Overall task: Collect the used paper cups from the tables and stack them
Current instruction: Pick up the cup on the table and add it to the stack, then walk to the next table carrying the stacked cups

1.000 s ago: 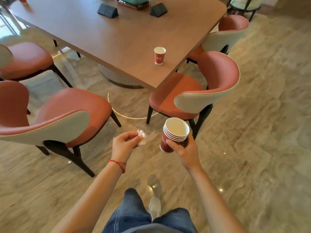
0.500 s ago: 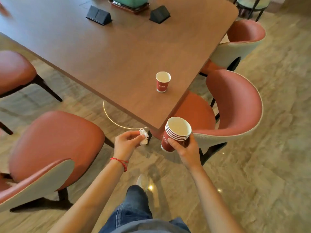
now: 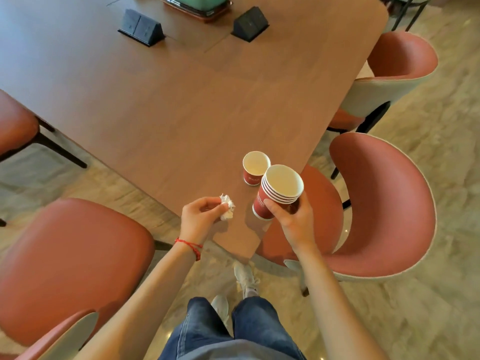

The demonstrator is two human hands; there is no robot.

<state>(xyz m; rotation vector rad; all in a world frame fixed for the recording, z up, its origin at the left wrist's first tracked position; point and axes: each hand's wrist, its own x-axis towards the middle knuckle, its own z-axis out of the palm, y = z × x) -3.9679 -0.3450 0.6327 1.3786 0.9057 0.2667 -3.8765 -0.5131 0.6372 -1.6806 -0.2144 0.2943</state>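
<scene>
A single red paper cup [image 3: 255, 168] stands upright on the brown table [image 3: 181, 105], close to its near corner. My right hand [image 3: 293, 218] grips a stack of several red paper cups [image 3: 278, 192] from below, holding it tilted just to the right of the single cup and over the table's corner. The stack's rim nearly touches the single cup. My left hand [image 3: 200, 216] pinches a crumpled white tissue [image 3: 227, 210] above the table's near edge, left of the stack.
Red-seated chairs stand around the table: one at the lower left [image 3: 70, 266], one at the right [image 3: 381, 203], another behind it [image 3: 394, 74]. Two black triangular boxes [image 3: 141, 27] [image 3: 250, 23] and a green item on a tray [image 3: 197, 6] sit at the far end.
I have walked up to the table's corner. Both hands now hover over the tabletop, and the stack has come right beside the single cup.
</scene>
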